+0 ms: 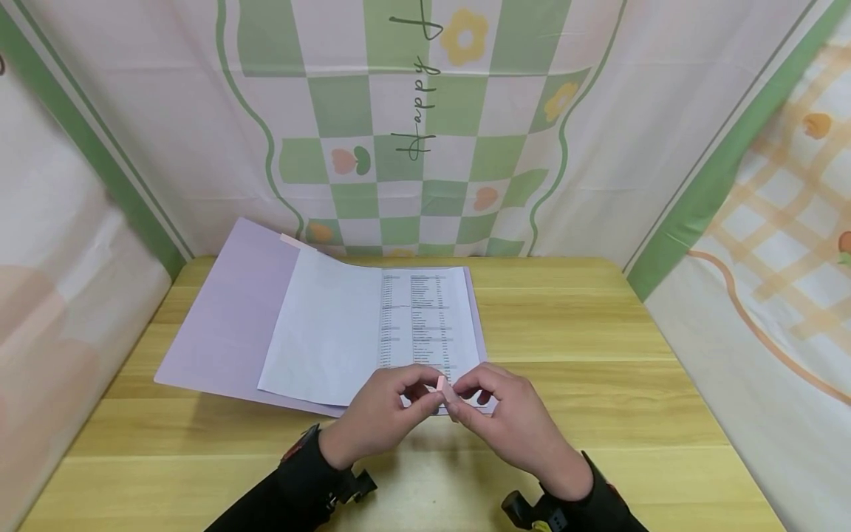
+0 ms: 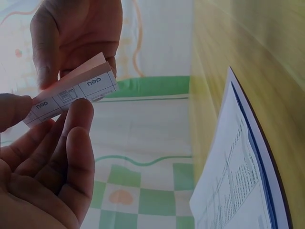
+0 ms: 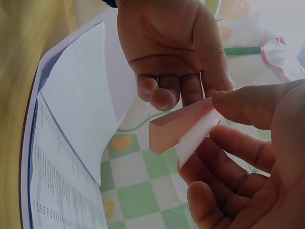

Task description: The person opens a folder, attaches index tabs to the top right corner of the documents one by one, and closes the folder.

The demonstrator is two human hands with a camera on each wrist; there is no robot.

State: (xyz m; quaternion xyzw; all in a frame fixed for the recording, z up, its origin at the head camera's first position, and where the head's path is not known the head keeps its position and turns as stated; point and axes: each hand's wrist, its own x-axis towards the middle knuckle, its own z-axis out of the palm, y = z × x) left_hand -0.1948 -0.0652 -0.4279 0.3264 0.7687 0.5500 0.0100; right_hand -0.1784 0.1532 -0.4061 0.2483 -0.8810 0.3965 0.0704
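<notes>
Delicately, left hand [image 1: 379, 414] and right hand [image 1: 515, 414], each grip pinched on the folded pink slip [image 3: 163, 136]: likely light, easily creased, best held by its ends.

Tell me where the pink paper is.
In the head view, the pink paper is held between the left hand and right hand, over the lower right of the purple folder.

"Happy" marks the cloth [image 1: 425, 129]; the folded slip [image 2: 71, 94] bears upside-down "deli".

Green-checked cloth [image 1: 425, 125] hangs behind a wood-grain table [image 1: 592, 369].
</notes>
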